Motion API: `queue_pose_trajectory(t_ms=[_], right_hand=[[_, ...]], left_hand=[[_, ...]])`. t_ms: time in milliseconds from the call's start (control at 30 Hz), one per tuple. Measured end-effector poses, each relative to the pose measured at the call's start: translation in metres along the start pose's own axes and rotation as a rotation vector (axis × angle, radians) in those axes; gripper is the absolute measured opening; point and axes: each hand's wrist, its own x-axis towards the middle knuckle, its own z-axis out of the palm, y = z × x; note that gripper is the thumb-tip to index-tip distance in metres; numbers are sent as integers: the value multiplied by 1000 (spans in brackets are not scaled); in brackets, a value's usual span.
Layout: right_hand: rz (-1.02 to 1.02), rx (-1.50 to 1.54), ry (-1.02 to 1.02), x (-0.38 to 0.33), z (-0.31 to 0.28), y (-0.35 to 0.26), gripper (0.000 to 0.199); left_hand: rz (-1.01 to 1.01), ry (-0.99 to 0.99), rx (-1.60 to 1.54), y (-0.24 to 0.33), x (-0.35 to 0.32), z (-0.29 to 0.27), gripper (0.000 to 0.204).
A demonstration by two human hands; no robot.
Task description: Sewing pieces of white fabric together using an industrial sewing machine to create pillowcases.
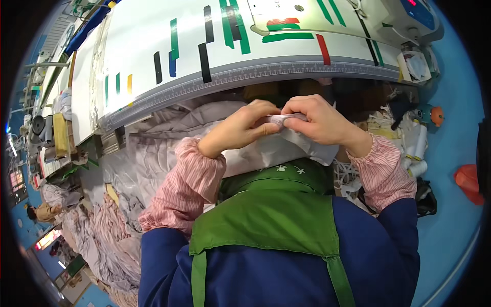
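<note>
Both hands meet over my lap, just below the near edge of the white sewing table [138,61]. Between thumb and fingers my left hand [248,123] pinches the edge of a pale grey-white fabric [266,152]. Close beside it, my right hand [319,120] grips the same edge, its thumb pressed on the cloth. A small bunched fold shows between the fingertips. From the hands the fabric hangs over my green apron [271,210] and spreads left into a larger crumpled heap. What lies under the fingers is hidden.
A ruler strip [245,71] runs along the table's front edge. Coloured tape strips mark the top near a sewing machine plate [284,15]. Piled cloth [107,235] lies at lower left. Thread cones [419,143] and scraps sit at right, with a red bag [468,183] on the blue floor.
</note>
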Motion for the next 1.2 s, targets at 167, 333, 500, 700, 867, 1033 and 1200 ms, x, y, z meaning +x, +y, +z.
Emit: queue_pose_trajectory(t_ms=[167,333,500,700,867,1033,1200], right_hand=[[-66,-85,30,-8,-2,-1,18],[-35,75,-11,-22,-8,23,18],[81,-177,-33,-52,-23,62,14],[66,102,392,-115,-121,58,6],[229,371,1025,-64,-163,94,32],[437,-375,1078,-13,-161,133,30],[340,-671,1221,7,-172,153,25]], left_hand=[[-388,-26,-216,19,1,-1,22],[-175,152,176,48,-2,-20,10],[-208,137,332,77,2,-59,9],[-202,263,444,104,25,-98,10],[-51,389,515,54,116,-115,12],[-257,351,555,-5,158,-112,15],[-197,354,573,-24,166,-112,16]])
